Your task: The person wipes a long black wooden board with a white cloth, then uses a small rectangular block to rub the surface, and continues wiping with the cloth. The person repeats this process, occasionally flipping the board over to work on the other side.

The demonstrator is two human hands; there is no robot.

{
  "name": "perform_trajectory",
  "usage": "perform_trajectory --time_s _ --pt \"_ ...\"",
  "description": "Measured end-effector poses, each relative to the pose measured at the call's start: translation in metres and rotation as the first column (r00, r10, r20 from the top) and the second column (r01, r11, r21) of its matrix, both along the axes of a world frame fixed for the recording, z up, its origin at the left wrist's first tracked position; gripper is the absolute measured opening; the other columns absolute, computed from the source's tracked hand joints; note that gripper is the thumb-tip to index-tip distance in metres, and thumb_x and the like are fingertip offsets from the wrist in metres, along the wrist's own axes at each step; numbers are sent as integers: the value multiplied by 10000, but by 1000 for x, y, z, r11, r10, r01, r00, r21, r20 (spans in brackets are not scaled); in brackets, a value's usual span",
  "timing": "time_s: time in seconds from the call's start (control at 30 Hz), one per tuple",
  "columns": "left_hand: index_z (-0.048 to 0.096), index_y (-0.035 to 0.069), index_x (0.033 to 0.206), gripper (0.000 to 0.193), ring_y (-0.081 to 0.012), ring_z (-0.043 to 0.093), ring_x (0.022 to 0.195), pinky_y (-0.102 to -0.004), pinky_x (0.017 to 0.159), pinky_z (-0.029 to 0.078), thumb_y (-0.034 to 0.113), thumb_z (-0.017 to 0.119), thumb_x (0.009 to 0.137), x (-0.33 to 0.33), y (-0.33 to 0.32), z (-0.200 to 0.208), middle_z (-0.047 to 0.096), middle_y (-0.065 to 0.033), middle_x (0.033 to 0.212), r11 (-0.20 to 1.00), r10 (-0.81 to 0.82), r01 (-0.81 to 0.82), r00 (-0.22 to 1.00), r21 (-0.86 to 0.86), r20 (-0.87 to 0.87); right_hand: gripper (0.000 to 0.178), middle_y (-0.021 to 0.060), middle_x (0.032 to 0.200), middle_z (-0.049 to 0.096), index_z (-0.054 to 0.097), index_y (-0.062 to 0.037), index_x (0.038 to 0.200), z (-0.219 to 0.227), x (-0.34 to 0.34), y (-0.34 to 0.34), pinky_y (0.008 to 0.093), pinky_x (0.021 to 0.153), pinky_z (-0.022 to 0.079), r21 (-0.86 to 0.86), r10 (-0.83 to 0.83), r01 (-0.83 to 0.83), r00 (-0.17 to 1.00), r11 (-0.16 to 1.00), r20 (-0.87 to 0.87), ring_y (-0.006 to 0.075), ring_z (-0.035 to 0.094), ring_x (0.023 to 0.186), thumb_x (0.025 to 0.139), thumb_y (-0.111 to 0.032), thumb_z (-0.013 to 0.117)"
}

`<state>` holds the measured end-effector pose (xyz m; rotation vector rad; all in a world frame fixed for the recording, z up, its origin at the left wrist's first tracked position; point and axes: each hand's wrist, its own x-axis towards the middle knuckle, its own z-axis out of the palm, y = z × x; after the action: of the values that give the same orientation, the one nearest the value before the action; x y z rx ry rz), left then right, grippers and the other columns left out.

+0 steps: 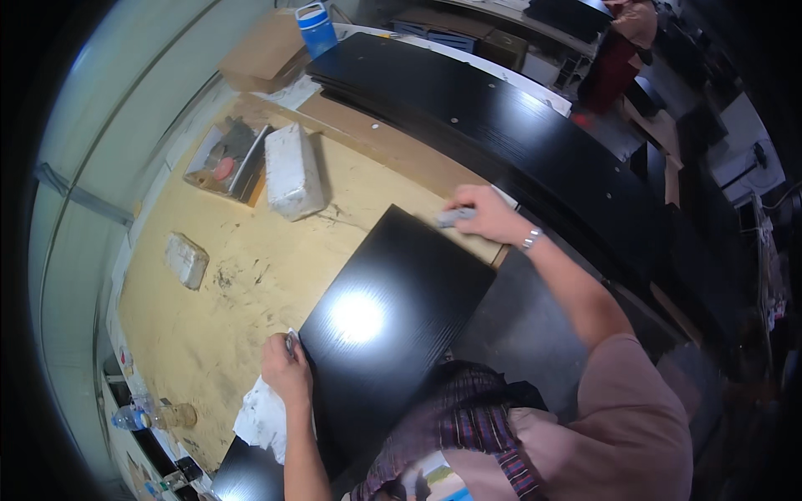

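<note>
A black wood-grain board (393,309) lies tilted across the table, with a bright light reflection on it. My right hand (484,213), wearing a metal watch band, is closed on a small grey wad (456,218) at the board's far end; whether it is cloth or a sanding pad, I cannot tell. Beside the board's left edge, my left hand (286,367) is closed, with a bit of grey and white showing at the fingertips. A white cloth or paper (261,422) lies under and beside that wrist. Part of another black panel (251,476) shows below it.
Stacked black panels (501,117) run along the far right side. On the yellowish tabletop (209,326) stand a white wrapped block (292,171), a smaller block (186,260) and an open box (225,159). Blue jug (317,32), carton (263,54) and bottles (171,415) sit near the edges. Another person (622,50) works behind.
</note>
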<state>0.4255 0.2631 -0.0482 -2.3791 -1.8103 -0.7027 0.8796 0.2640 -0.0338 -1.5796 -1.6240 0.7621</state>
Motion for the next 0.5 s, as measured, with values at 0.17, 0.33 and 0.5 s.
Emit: perform_trajectory --time_s 0.17,0.33,0.5 --pt "578 51 934 147 -353 603 822 -456 709 474 79 702 861 -9 3 -7 597 -128 865 1000 -24 24 1000 1 4 276 97 887 664 749 -36 961 -12 -29 11 360 798 507 68 -26 23 999 997 43 280 620 859 706 -133 703" --pt "574 47 955 149 -355 606 851 -457 721 473 80 694 873 -13 0 -12 599 -128 888 1000 -3 3 1000 -17 -1 268 89 914 683 743 -60 939 9 2 -102 362 835 496 -57 6 2 991 998 135 272 609 915 680 -117 700" --pt "573 49 969 136 -356 602 860 -456 730 472 89 678 893 -10 -1 -10 603 -123 905 999 -4 3 1000 -37 -20 211 82 911 665 722 -42 917 6 -9 -168 367 805 509 105 -379 370 921 923 91 266 634 898 706 -58 718"
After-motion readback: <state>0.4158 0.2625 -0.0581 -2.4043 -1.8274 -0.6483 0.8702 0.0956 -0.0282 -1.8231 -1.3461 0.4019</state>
